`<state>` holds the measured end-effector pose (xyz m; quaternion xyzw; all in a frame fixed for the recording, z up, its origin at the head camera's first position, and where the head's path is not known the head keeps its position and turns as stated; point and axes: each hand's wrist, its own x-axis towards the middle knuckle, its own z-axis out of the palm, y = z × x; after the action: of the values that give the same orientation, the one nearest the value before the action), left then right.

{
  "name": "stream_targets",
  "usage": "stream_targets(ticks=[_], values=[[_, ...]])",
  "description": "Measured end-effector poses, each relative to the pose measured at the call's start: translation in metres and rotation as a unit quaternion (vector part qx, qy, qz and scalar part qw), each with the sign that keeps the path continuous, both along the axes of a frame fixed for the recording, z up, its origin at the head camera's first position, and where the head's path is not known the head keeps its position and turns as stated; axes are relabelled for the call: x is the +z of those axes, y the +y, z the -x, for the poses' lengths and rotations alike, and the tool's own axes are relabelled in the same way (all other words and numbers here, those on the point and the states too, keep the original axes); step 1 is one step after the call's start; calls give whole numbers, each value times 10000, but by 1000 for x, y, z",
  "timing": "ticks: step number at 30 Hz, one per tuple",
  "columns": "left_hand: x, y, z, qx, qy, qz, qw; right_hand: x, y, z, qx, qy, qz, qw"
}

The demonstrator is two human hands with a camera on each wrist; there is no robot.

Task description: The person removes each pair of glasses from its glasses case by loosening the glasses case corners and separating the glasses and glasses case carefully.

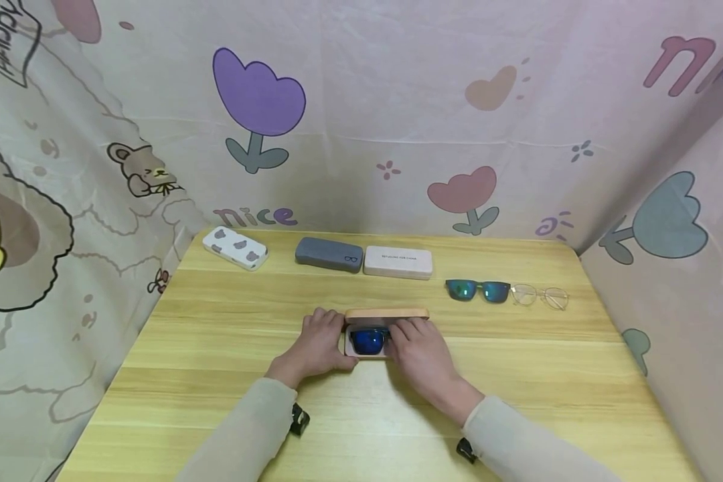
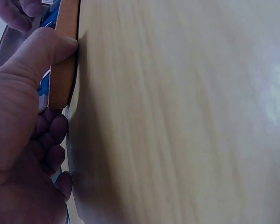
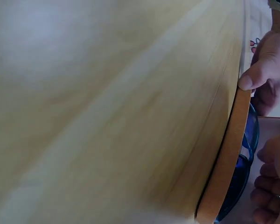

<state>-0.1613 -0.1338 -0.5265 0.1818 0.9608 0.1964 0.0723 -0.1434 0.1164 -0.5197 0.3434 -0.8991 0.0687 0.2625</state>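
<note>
An orange-edged glasses case (image 1: 387, 312) lies open on the table, its lid raised at the back. Inside it sits a pair of blue-lensed sunglasses (image 1: 368, 341). My left hand (image 1: 320, 345) grips the left end of the case, thumb on the front wall (image 2: 63, 70) and fingers round the side. Over the right half of the case is my right hand (image 1: 420, 349), its fingers bent loosely beside the sunglasses (image 3: 238, 182) and hiding their right lens in the head view. Whether those fingertips touch the frame is hard to see.
Along the back lie a white patterned case (image 1: 235, 248), a grey-blue case (image 1: 329, 255) and a pale case with lettering (image 1: 398, 262). Green-lensed sunglasses (image 1: 478, 290) and thin-framed clear glasses (image 1: 540, 296) lie to the right on the wooden table (image 1: 217, 415).
</note>
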Motion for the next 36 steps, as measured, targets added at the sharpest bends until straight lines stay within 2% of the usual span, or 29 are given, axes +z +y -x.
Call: stream_targets(ticks=[9,23,36], values=[[2,1,-1,29,8,-29,10000,-5,-7,3,-105,35,-321,9994],[3,1,-1,11,1,-17,10000,1,-12,-2,-320,-64,-343,9989],[2,1,0,72,-146,2,9999,3,-4,-3,-201,-129,-485,9985]])
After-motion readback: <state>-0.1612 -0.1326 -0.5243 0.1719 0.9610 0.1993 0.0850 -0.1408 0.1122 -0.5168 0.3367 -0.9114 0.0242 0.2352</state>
